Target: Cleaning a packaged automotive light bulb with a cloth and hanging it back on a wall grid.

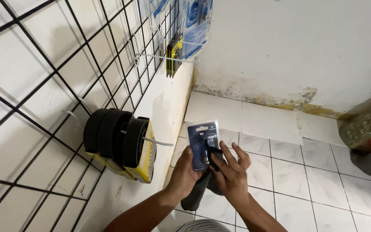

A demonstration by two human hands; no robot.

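Both hands grip 1 dark blister pack (202, 144): left hand (185, 169) closed behind it, right hand (230, 172) pinching its front.

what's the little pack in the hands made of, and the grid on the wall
The small pack, held by the left hand and right hand, looks like a glossy clear plastic blister over a dark blue card: its edges catch light. The wall grid looks like thin black-coated metal wire, though the coating is unclear.
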